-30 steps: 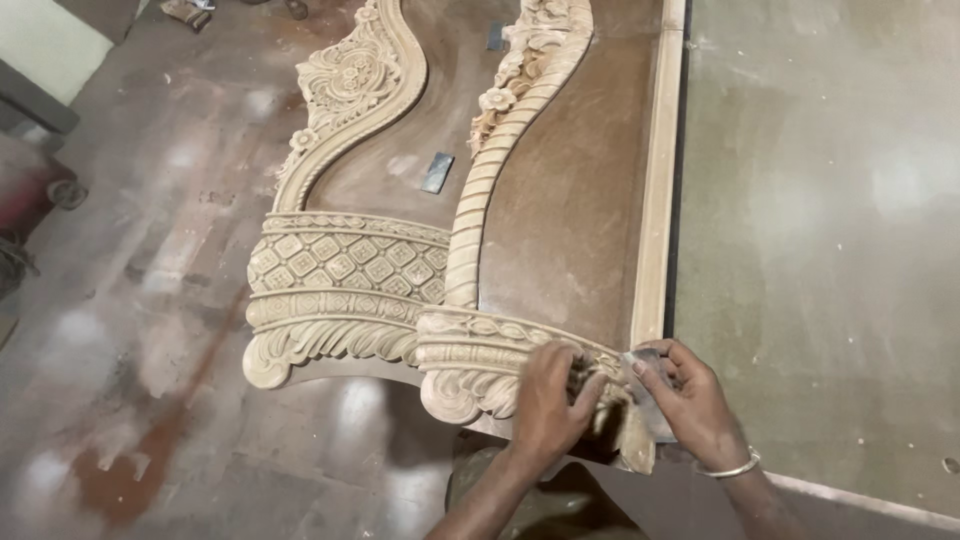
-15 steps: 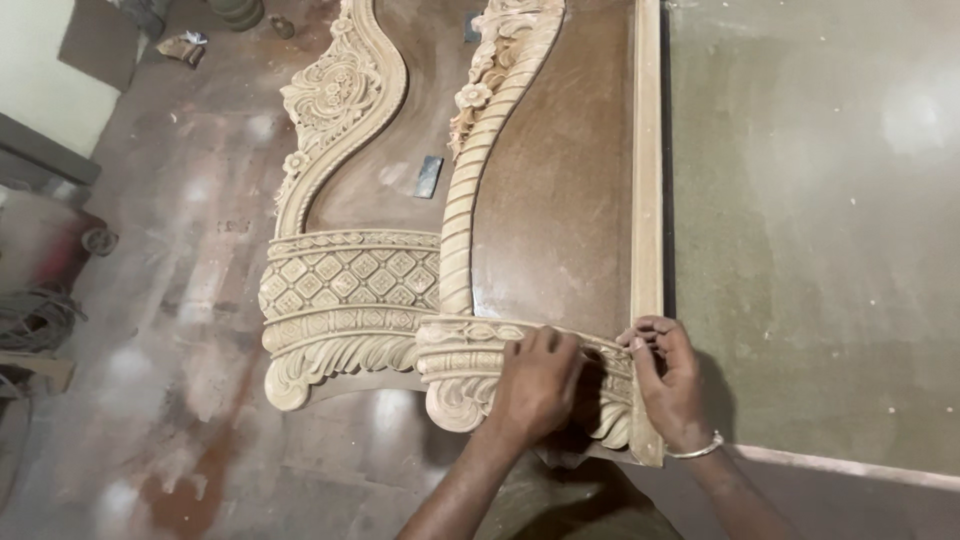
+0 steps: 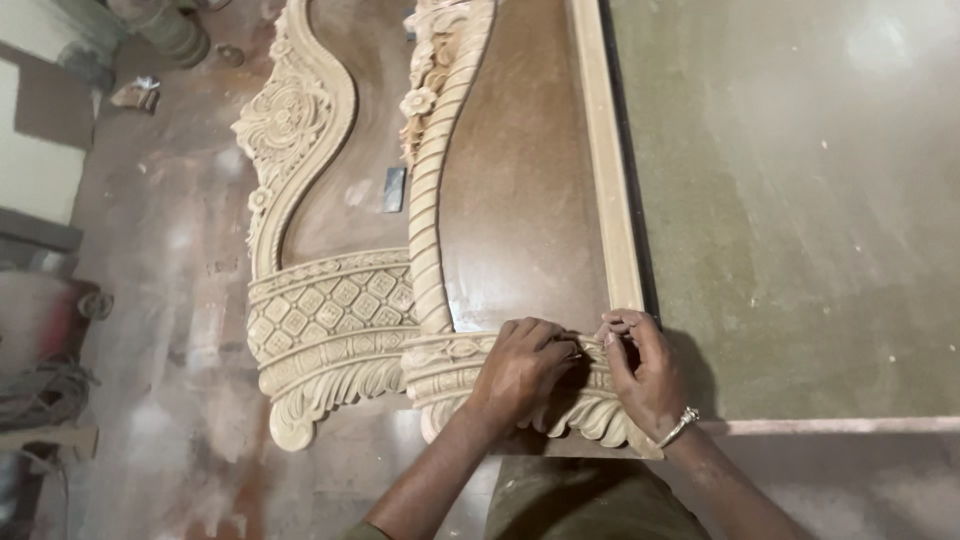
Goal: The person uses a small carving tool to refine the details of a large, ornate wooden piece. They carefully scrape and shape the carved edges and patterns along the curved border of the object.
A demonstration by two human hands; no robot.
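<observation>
since a second ago both hands have drawn closer on the carved base moulding [image 3: 470, 365] at the panel's [image 3: 520, 200] near end, left hand [image 3: 520, 370] and right hand [image 3: 645, 370] fingers pinched together on something too small to tell.

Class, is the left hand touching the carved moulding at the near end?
Touching: the head view shows the left hand lying flat on the carved moulding, no gap.

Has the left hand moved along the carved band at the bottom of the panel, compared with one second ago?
Cannot tell. The left hand rests on the same carved band beside the right hand; only the camera clearly shifted.
</observation>
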